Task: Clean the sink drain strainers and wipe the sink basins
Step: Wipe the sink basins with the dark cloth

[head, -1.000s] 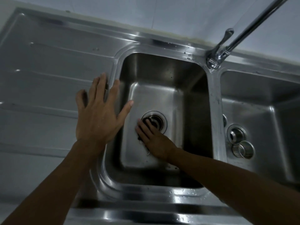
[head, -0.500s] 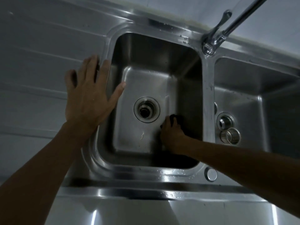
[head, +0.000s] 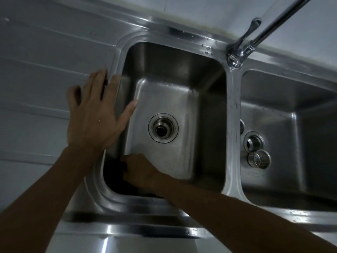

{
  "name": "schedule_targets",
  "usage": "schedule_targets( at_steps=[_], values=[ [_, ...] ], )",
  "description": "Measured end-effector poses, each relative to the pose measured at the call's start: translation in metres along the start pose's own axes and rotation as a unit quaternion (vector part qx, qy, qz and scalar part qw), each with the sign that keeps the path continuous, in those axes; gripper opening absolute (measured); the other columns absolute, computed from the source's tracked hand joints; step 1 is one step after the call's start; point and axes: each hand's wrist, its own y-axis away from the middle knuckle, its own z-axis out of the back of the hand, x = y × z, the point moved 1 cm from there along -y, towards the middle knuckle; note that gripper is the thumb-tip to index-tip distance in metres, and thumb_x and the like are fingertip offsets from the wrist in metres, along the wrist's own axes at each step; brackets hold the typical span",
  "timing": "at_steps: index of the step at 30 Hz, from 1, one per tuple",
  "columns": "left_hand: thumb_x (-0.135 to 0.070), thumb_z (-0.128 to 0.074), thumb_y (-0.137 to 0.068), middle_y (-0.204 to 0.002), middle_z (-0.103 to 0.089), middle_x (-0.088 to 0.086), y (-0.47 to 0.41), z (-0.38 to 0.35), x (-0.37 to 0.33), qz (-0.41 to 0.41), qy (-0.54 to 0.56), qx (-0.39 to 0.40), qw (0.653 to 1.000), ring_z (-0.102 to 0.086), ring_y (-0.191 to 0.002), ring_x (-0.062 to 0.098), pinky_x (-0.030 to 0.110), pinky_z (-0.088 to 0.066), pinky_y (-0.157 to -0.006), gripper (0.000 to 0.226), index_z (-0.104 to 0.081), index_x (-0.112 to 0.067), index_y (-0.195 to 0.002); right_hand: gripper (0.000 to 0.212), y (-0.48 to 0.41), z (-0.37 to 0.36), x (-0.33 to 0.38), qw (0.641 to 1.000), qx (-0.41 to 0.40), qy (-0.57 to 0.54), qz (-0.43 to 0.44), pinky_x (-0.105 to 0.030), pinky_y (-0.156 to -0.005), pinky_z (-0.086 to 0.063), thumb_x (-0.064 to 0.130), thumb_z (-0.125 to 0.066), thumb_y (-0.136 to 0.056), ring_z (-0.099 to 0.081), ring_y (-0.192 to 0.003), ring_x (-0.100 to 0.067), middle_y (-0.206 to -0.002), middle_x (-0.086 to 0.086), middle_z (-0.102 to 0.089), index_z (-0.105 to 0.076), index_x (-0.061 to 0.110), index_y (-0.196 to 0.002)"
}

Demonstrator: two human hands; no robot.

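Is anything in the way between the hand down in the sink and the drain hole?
Nothing visible. The right hand is at the near corner of the left basin, and only bare steel floor lies between it and the open drain. The loose strainer lies in the other basin.

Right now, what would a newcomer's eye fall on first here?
The right hand reaches into the dark near-left corner of the left basin, while the left hand lies spread on the drainboard at its rim. The drain at that basin's centre stands open; a loose strainer basket lies in the right basin.
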Motion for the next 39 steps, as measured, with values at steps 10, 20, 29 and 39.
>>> schedule_targets(
  at_steps=[10,20,29,39],
  values=[
    [-0.068,-0.03,-0.103,-0.166,-0.027,0.016,-0.001,0.003,-0.002,0.009,-0.002,0.01,1.0,-0.027,-0.154,0.033,0.061,-0.023,-0.117,0.074,-0.034,-0.017,-0.156,0.055,0.033,0.036,-0.114,0.9,-0.046,0.421,0.107,-0.039,-0.115,-0.037,0.02,-0.043,-0.106,-0.014,-0.157,-0.032,-0.171,-0.007,-0.01,-0.028,0.019,-0.159],
    [-0.071,-0.028,-0.102,-0.168,-0.023,0.015,-0.001,0.003,-0.003,0.017,-0.012,0.029,0.999,-0.023,-0.157,0.032,0.063,-0.023,-0.119,0.077,-0.031,-0.018,-0.158,0.064,0.032,0.006,-0.134,0.891,0.03,0.428,0.147,-0.055,-0.125,-0.014,0.024,-0.033,-0.108,0.008,-0.155,-0.043,-0.169,-0.016,0.015,-0.001,0.014,-0.163],
    [-0.069,-0.031,-0.102,-0.167,-0.026,0.013,-0.001,0.0,0.001,0.012,-0.015,0.013,1.0,-0.028,-0.154,0.03,0.059,-0.024,-0.118,0.074,-0.035,-0.02,-0.157,0.06,-0.105,0.066,-0.114,0.895,-0.317,0.303,0.083,-0.054,-0.125,-0.021,0.035,-0.037,-0.109,-0.008,-0.157,-0.035,-0.17,-0.012,-0.011,-0.019,0.014,-0.162],
    [-0.069,-0.03,-0.101,-0.167,-0.025,0.014,-0.002,0.008,-0.006,0.027,-0.012,0.048,0.998,-0.027,-0.155,0.03,0.061,-0.024,-0.119,0.077,-0.033,-0.018,-0.158,0.073,-0.048,0.07,-0.151,0.868,-0.424,0.142,-0.216,-0.051,-0.126,-0.013,0.009,-0.043,-0.094,-0.003,-0.156,-0.041,-0.17,-0.019,-0.004,-0.015,0.005,-0.161]
  ],
)
